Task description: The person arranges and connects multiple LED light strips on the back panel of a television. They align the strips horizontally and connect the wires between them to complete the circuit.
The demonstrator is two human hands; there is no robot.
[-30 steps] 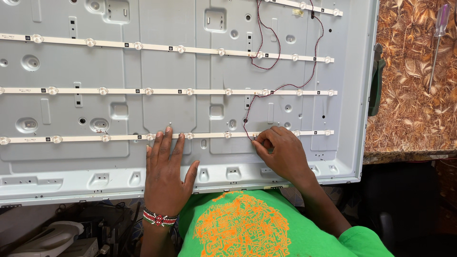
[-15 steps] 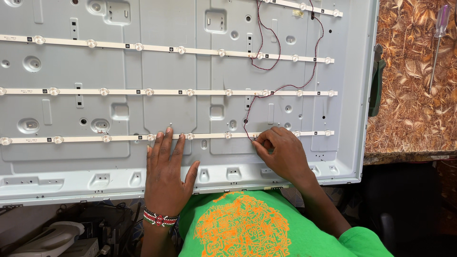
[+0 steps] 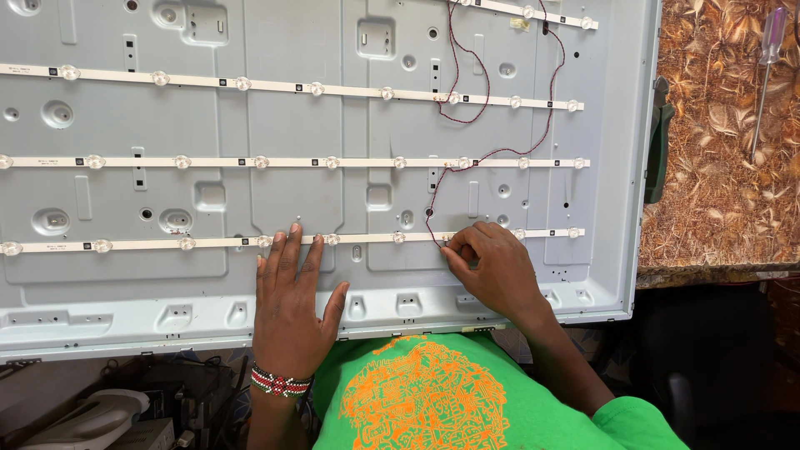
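Observation:
A grey metal back panel [image 3: 275, 200] of a flat screen lies in front of me, with several white light strips running across it. My left hand [image 3: 292, 300] lies flat and spread on the panel, fingertips resting on the lowest strip [image 3: 167, 244]. My right hand [image 3: 492, 268] is curled over the same strip further right, fingertips pinching at a small point on it where a thin red-and-black wire [image 3: 467, 158] ends. The wire loops up across the upper strips.
The panel rests on a table with a brown leaf-patterned cloth [image 3: 717, 167]. A screwdriver [image 3: 765, 75] with a clear handle lies on the cloth at the far right. A dark green object [image 3: 658, 142] sits against the panel's right edge. Grey clutter [image 3: 100, 417] is below left.

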